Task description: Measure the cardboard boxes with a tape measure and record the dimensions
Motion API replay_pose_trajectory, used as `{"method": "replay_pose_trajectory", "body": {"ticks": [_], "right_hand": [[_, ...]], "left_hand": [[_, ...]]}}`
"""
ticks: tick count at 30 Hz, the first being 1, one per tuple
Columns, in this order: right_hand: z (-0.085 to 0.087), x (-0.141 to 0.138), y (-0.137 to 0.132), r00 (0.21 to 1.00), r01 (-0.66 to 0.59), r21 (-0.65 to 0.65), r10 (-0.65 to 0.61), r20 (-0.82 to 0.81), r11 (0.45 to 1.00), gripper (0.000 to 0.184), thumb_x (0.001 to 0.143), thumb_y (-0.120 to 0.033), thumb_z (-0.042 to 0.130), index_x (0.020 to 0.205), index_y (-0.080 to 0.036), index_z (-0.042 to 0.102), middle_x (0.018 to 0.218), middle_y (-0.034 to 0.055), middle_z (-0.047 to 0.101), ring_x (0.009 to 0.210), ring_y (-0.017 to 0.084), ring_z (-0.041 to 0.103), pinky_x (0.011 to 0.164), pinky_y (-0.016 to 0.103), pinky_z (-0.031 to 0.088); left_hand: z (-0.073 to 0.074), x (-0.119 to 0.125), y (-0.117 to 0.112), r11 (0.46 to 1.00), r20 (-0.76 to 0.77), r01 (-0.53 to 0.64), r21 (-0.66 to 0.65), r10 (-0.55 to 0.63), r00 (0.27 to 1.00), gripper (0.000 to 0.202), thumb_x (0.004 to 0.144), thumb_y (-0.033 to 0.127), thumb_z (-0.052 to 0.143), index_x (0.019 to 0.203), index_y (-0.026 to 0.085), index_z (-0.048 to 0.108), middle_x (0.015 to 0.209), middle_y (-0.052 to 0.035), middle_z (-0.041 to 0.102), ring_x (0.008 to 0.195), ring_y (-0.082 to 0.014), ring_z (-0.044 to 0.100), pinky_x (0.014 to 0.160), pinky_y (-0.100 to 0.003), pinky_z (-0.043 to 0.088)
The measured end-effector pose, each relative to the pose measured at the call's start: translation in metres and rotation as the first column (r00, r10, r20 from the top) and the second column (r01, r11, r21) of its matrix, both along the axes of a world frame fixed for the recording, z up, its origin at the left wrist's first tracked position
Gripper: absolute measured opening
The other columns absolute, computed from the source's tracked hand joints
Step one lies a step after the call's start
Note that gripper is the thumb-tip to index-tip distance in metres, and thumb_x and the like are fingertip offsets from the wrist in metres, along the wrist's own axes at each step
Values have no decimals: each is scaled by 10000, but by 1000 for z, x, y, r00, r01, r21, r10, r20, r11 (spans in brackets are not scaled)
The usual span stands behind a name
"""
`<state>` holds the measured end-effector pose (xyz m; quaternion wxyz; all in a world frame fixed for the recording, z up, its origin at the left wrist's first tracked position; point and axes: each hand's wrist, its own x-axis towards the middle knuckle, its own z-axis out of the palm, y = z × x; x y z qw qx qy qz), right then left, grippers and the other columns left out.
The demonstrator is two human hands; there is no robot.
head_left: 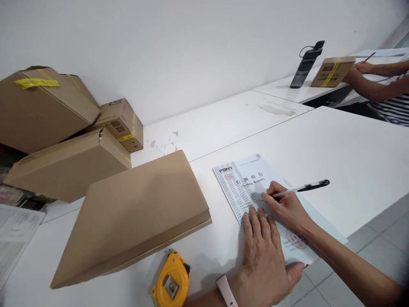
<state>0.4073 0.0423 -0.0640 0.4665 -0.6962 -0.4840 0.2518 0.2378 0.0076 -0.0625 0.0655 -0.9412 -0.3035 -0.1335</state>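
A light blue testing report (223,181) with printed text and a round red stamp lies on the white table. My right hand (289,209) grips a pen (302,188) with a clear barrel and black cap end, its tip at the sheet near the printed lines. Flat on the lower left part of the report rests my left hand (263,256), fingers stretched out, a pale pink band on the wrist. To its left is a yellow tape measure (172,279). A flat brown cardboard box (143,213) lies left of the report.
Several cardboard boxes (70,166) are stacked at the left by the wall. A dark water bottle (306,66) and a taped small box (332,73) stand at the back right. Beside them, another person's hand (364,67) holds a red pen. The table's edge (377,217) runs along the right.
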Motion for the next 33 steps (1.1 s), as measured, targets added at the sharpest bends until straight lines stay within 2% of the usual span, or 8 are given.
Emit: {"method": "replay_pose_trajectory", "body": {"ticks": [12,16,19,21,24,27,30,33], "right_hand": [[-1,0,-1,1000,-11,1,11,2,1000,277,896,-303,615,682,-251,447,614,-50,409,567,141,359,528,300,329],[-2,3,1,997,60,18,-60,38,998,281,909,-355,621,700,-254,462,622,-40,452,581,153,404,535,301,345],[-2,7,3,990,102,72,-108,92,992,170,938,-397,605,851,-254,572,759,-1,591,672,182,519,590,311,417],[-4,9,4,983,39,117,-59,177,992,120,949,-336,574,1021,-262,635,954,36,668,817,215,605,693,337,475],[-11,11,5,939,-84,136,33,342,987,335,912,-159,502,1154,-302,684,1140,54,681,1004,252,637,816,375,494],[-19,12,8,886,-107,163,19,463,981,530,846,-36,438,1213,-310,705,1128,64,704,1016,265,647,788,381,509],[-20,14,11,845,-34,291,-128,520,956,563,832,2,417,1255,-255,684,1045,82,716,928,256,680,685,359,518],[-7,10,3,787,65,506,-356,504,860,438,903,-26,438,1222,-209,676,984,97,716,842,247,685,607,342,501]], "left_hand": [[1,0,0,1000,-4,-2,-7,2,1000,870,994,683,317,1502,-4,482,1558,-219,504,1490,-412,377,1223,-529,332],[-1,1,1,1000,3,3,-19,-3,1000,871,994,681,335,1500,-13,476,1573,-239,476,1507,-420,344,1231,-537,317],[1,1,2,999,-8,18,-31,-18,1000,880,989,690,349,1502,-14,470,1579,-244,464,1511,-425,335,1219,-541,336],[6,0,0,1000,-15,16,-16,-17,1000,875,992,693,342,1494,-10,479,1569,-239,480,1503,-418,357,1207,-541,356],[19,-7,-9,998,-32,3,59,-1,999,785,1024,627,348,1488,9,490,1570,-213,492,1506,-376,368,1210,-514,367],[30,-31,-20,996,56,9,85,-13,998,622,1025,545,436,1381,59,593,1516,-188,560,1482,-334,417,1170,-484,429],[28,-80,-24,997,266,-58,51,42,963,346,993,382,542,1216,142,657,1435,-167,621,1432,-331,471,1123,-526,466],[12,-144,-19,948,388,-317,9,289,875,335,970,236,575,1299,181,597,1444,-175,591,1406,-346,478,1101,-574,454]]}}
